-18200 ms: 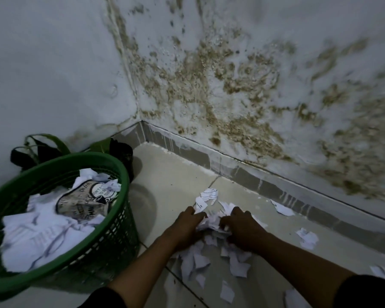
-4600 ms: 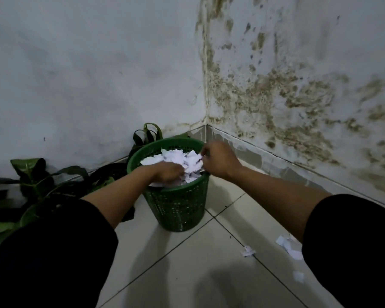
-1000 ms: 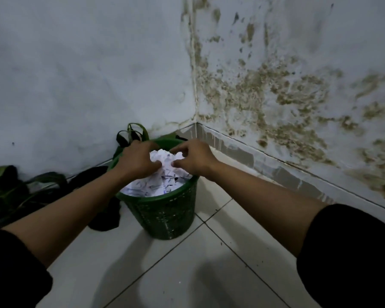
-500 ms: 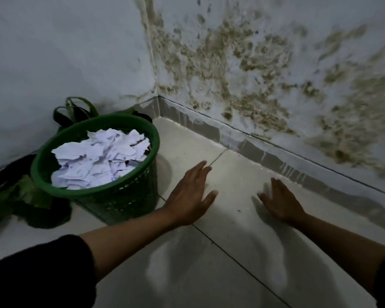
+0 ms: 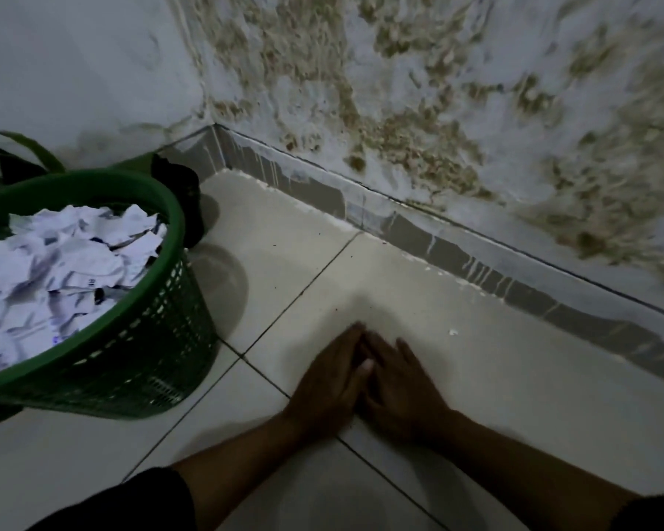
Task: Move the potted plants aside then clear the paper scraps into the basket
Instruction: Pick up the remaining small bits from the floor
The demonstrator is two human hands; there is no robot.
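Potted plants (image 5: 14, 162): far left, against the wall behind the basket.
Basket (image 5: 139, 339): green, left on the floor (image 5: 476, 377), filled with paper scraps (image 5: 62, 254).
Left hand (image 5: 328, 381): flat on the floor, fingers straight, touching the right.
Right hand (image 5: 401, 389): flat beside it, empty.
Speck (image 5: 453, 332): white, near the skirting.

Both hands, left (image 5: 328, 381) and right (image 5: 397, 389), are lying flat on the floor (image 5: 476, 377), fingers straight and fingertips meeting, while left of the fingers the basket (image 5: 131, 339) is holding scraps (image 5: 54, 262), a speck (image 5: 453, 332) lying just right.
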